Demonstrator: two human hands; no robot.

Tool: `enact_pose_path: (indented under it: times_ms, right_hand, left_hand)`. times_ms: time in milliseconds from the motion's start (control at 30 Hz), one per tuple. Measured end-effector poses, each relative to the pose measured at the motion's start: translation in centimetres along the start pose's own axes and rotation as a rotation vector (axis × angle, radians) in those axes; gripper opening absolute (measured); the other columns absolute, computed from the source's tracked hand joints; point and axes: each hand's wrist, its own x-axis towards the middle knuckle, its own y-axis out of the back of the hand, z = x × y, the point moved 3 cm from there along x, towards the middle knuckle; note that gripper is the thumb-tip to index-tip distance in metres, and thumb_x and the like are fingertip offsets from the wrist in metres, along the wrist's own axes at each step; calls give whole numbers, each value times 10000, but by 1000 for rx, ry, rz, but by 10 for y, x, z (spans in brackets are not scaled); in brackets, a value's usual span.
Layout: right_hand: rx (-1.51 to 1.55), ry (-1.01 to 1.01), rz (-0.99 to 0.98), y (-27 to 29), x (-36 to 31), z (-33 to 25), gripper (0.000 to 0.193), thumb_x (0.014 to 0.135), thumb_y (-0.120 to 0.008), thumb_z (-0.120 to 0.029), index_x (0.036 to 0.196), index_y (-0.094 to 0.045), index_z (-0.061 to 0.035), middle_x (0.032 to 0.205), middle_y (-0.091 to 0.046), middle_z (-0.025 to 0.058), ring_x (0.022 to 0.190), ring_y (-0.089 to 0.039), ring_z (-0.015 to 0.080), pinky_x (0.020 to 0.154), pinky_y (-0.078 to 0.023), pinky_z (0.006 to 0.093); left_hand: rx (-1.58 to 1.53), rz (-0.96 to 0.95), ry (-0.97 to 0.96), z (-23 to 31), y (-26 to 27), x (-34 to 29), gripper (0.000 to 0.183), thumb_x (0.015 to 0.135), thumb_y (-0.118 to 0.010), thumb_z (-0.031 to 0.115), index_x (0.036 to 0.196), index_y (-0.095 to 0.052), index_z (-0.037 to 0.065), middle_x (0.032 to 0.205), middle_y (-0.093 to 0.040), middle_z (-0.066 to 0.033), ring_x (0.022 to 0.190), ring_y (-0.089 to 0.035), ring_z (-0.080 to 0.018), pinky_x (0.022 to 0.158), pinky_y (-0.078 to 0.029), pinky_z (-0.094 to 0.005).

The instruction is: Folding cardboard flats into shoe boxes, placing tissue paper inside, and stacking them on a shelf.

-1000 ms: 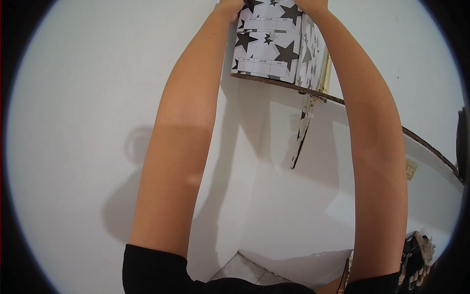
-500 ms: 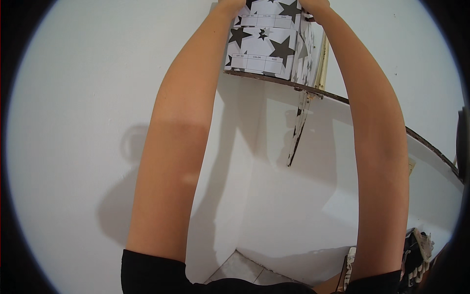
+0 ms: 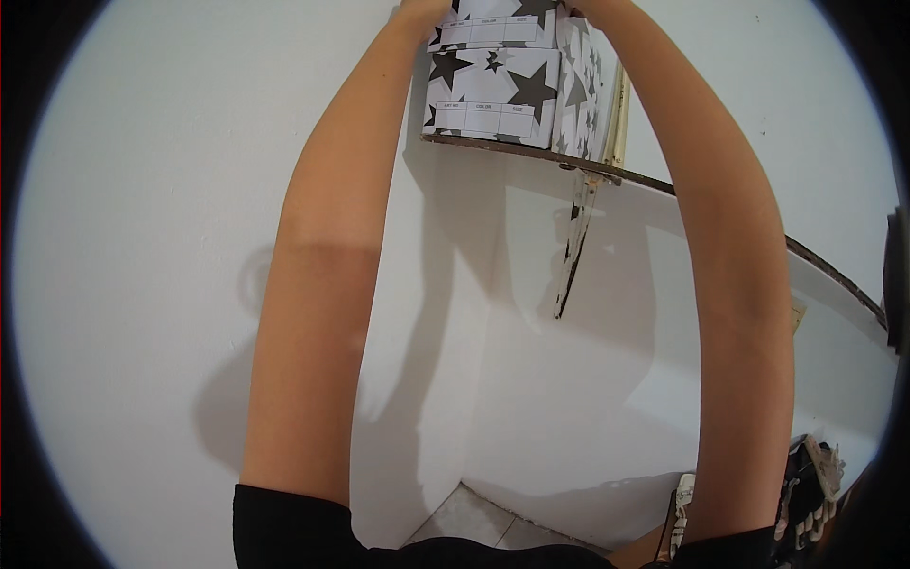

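Two white cardboard shoeboxes with dark and grey stars are stacked on a high corner shelf [image 3: 493, 145]. The lower shoebox [image 3: 464, 85] rests on the shelf near its left end. On top of it sits the upper shoebox [image 3: 490, 36], cut off by the picture's top edge. My left hand [image 3: 425, 11] is at the upper shoebox's left side, and my right hand [image 3: 595, 9] at its right side. Both arms are stretched up and forward. Most of my fingers are out of the picture or behind the box; the hands appear to clasp it between them.
A worn metal bracket [image 3: 573, 251] hangs below the shelf, and a cream upright strip [image 3: 618, 119] stands right of the boxes. The shelf edge [image 3: 834, 270] curves away right. White walls meet in a corner above floor tiles [image 3: 464, 517]. Dark and pale items [image 3: 810, 488] lie lower right.
Both hands have shifted slightly left with the upper shoebox, which now lines up more closely with the lower one. The whole view has also drifted a little.
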Motion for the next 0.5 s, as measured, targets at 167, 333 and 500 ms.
enact_pose_path:
  times_ms: [167,333,500]
  right_hand:
    - [151,-60,-166,-26,-25,1,596,778,-508,-434,1034,-575,99,1111,-562,288,1065,-550,356,866,-447,400]
    - [404,-244,-300,-24,-52,0,696,835,-447,-523,1131,-530,101,1177,-532,276,1098,-516,363,889,-410,423]
    - [-13,-134,-201,0,-66,-8,842,803,-477,-581,1213,-421,152,1197,-466,353,1126,-464,441,956,-378,434]
  left_hand:
    - [20,47,49,-18,13,1,611,876,-436,554,1082,-607,4,864,-651,-131,733,-590,-222,636,-467,-383]
    - [162,3,18,16,11,-25,546,865,-511,450,1172,-521,-2,998,-631,-203,922,-607,-307,806,-471,-354]
    - [349,499,-432,68,10,-68,402,800,-570,221,1131,-499,4,987,-613,-242,944,-594,-365,829,-468,-372]
